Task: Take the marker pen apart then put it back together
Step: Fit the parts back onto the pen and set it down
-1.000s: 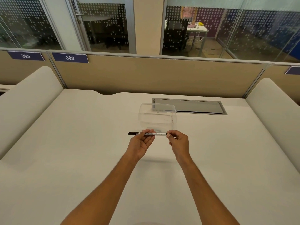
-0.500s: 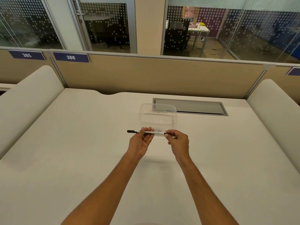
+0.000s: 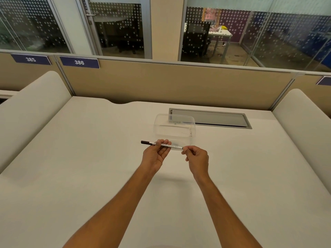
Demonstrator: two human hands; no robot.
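White marker pen — both hands' fingers pinched.

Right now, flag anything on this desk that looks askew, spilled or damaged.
Nothing stands out. The marker pen is held level above the desk between the left hand and the right hand, black cap on. The clear container sits upright behind it, with no spill visible.

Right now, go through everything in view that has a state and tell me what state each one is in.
marker pen: in one piece, black cap on its left end, held level above the desk
left hand: shut on the pen's barrel
right hand: fingers pinching the pen's right end
clear plastic container: open, no lid, looks empty
desk cable hatch: flap closed
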